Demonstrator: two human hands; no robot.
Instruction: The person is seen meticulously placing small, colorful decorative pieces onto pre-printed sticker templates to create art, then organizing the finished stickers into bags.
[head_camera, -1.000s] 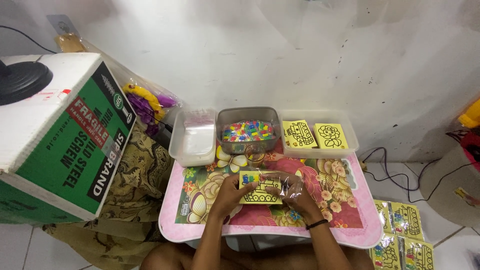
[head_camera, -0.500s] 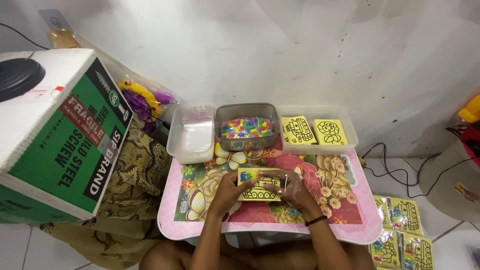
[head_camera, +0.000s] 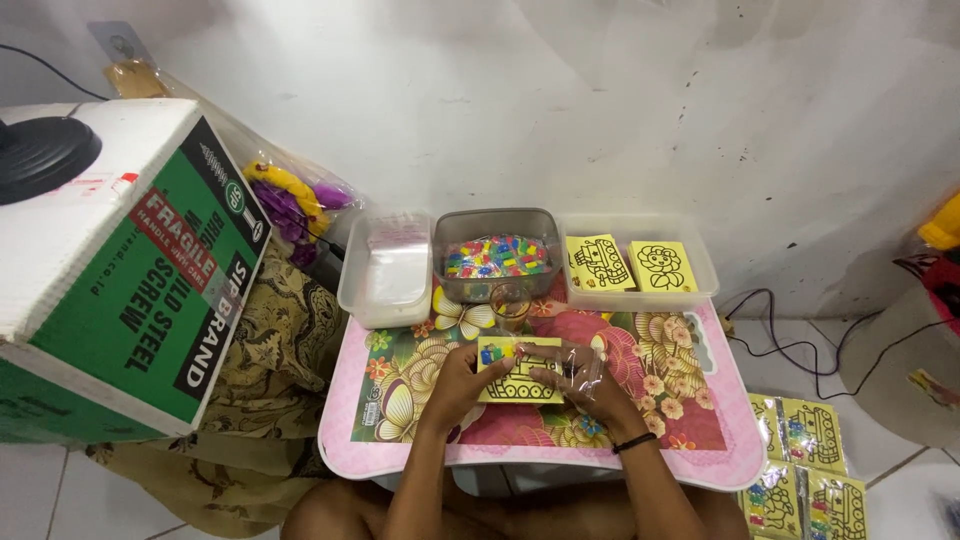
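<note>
My left hand (head_camera: 455, 383) and my right hand (head_camera: 583, 385) hold a yellow picture card (head_camera: 518, 370) with a black line drawing, flat above the small floral table (head_camera: 400, 450). The left hand grips its left edge. My right hand lies on its right side, with a clear plastic sleeve (head_camera: 580, 362) under the fingers. A few coloured bits sit at the card's top left corner. Behind the card stands a grey tub of small coloured pieces (head_camera: 497, 256).
A clear tub of plastic bags (head_camera: 388, 270) stands left of the grey tub, and a clear tray with two yellow cards (head_camera: 632, 263) to its right. A large green and white cardboard box (head_camera: 120, 270) fills the left. Packed yellow cards (head_camera: 805, 470) lie on the floor at right.
The view has shifted slightly. Both hands stay on the card at the table's middle, with only small finger movements.
</note>
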